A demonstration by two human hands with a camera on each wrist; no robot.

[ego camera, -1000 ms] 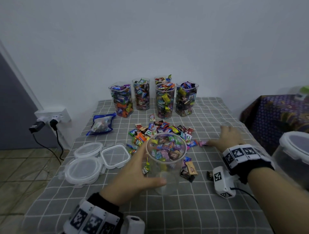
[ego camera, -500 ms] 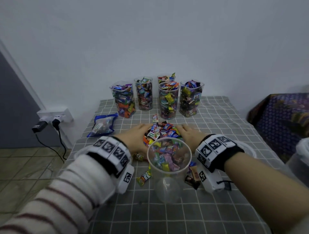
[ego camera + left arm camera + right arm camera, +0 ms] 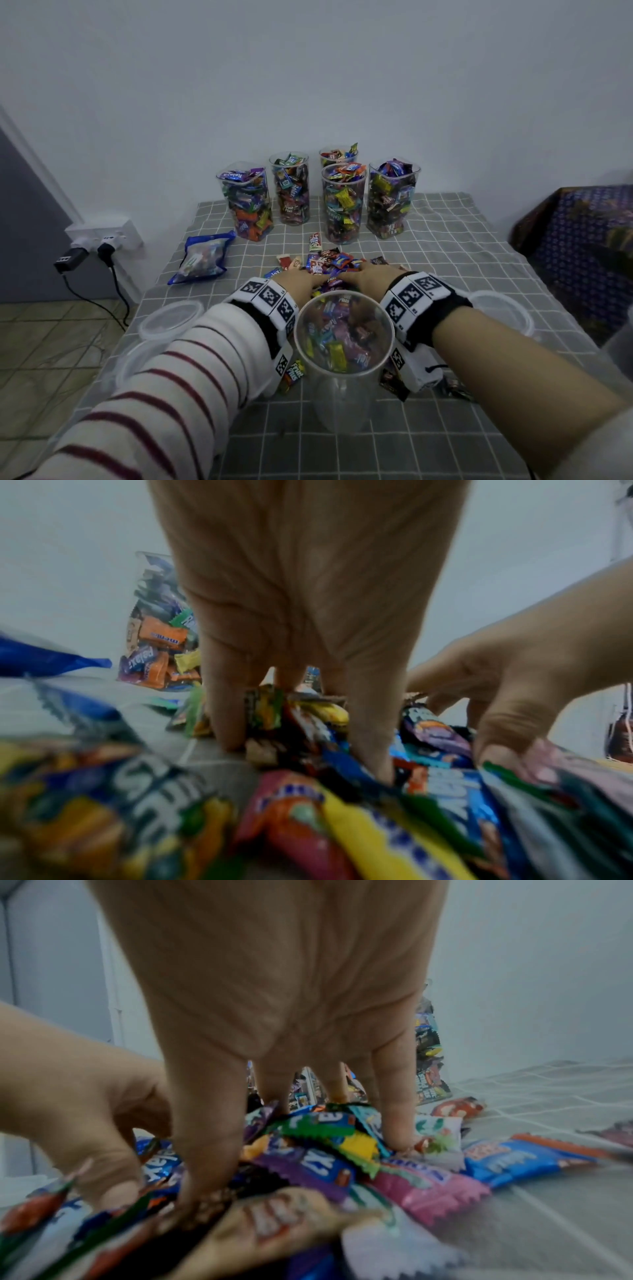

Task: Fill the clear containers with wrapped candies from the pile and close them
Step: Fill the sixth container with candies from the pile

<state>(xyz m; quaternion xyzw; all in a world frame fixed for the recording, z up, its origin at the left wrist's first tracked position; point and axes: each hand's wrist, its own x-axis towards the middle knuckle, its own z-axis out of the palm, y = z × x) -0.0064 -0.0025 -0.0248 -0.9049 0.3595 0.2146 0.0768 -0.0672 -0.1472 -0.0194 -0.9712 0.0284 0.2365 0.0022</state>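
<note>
Both hands in candy pile (image 3: 334, 265) at 12 o'clock of the empty container (image 3: 343, 337). Left hand (image 3: 301, 279) and right hand (image 3: 371, 277): fingers dug in, curling round candies, each grip closing on a scoop. Best: cup hands together w/ no gaps, lift low, tip over rim; container unheld, don't knock it.

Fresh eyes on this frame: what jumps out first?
Both hands, left hand and right hand, dig into the candy pile at mid-table. An empty clear container stands nearest the camera. Five filled containers line the far edge by the wall.
</note>
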